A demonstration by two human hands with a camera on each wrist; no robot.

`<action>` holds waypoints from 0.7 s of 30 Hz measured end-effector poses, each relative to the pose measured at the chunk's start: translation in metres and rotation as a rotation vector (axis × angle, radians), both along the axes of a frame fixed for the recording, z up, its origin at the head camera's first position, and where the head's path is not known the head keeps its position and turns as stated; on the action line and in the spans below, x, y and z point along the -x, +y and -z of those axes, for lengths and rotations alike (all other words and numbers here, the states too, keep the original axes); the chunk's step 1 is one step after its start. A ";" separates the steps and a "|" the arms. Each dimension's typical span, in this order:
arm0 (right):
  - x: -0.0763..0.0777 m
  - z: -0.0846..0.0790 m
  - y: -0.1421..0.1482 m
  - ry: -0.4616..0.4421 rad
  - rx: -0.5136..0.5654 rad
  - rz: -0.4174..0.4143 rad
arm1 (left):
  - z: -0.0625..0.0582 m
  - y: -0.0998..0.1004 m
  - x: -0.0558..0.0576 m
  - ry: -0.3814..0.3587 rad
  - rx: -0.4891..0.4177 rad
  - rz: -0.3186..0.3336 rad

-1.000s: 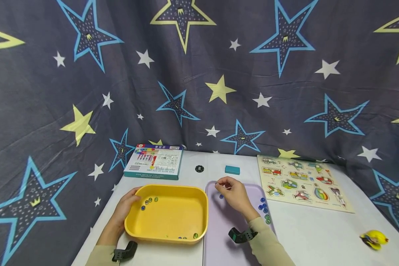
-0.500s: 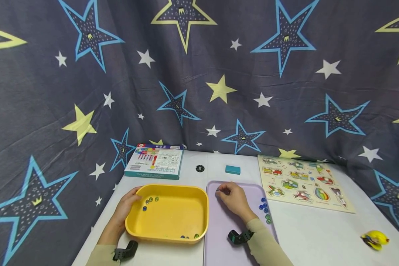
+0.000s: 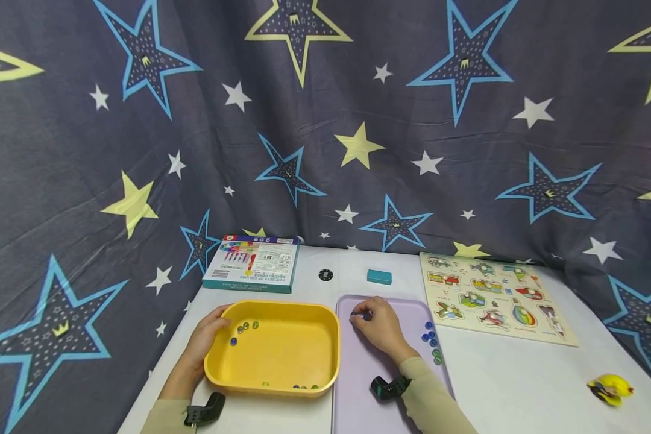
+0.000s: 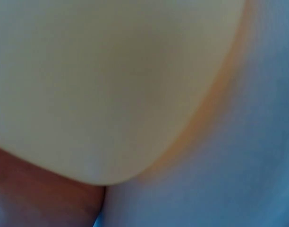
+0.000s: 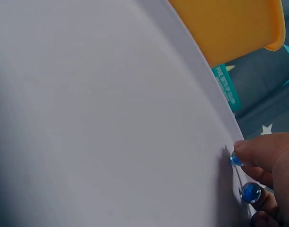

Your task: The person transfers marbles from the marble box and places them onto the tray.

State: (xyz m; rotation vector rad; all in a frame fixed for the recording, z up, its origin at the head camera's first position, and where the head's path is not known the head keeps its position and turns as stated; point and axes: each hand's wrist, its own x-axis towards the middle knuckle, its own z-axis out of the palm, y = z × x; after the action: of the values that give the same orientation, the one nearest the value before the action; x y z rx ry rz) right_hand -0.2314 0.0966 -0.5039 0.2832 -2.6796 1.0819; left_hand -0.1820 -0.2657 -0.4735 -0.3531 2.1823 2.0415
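My left hand (image 3: 205,337) grips the left rim of a yellow plastic tub (image 3: 282,346); the left wrist view shows the tub's blurred pale wall (image 4: 116,94) beside the hand. Small glass marbles (image 3: 244,326) lie at the tub's far left, others along its near wall. Over the far left part of a lilac tray (image 3: 352,374), my right hand (image 3: 380,327) has thumb and fingers curled round a blue marble (image 5: 236,159). A second blue marble (image 5: 251,192) sits against a fingertip in the right wrist view. Several blue marbles (image 3: 430,334) and green marbles (image 3: 437,357) line the tray's right edge.
Behind the tub lies a boxed bead set (image 3: 252,265). A black round chip (image 3: 325,275) and a teal block (image 3: 379,276) are beyond the tray. To the right are a picture puzzle board (image 3: 493,298) and a yellow toy figure (image 3: 610,390).
My right hand has come down slightly at the tray's far left, its fingers closing round a blue marble. Marbles along the tub's near wall have rolled a little. My left hand stays put.
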 end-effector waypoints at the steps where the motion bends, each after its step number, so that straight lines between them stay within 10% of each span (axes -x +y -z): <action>1: 0.000 -0.001 0.000 -0.006 0.006 -0.004 | 0.000 0.000 0.000 0.000 0.003 -0.003; 14: -0.011 -0.061 0.001 0.075 0.210 -0.026 | 0.000 -0.001 -0.001 -0.004 0.022 0.014; 21: -0.044 -0.096 -0.051 0.076 0.251 -0.266 | -0.002 0.000 -0.001 -0.009 -0.008 0.012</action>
State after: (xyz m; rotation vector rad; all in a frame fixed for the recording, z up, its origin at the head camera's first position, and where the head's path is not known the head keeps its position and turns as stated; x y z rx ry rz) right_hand -0.1876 0.0459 -0.4078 0.6320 -2.4528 1.4364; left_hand -0.1808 -0.2654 -0.4720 -0.3468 2.1651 2.0385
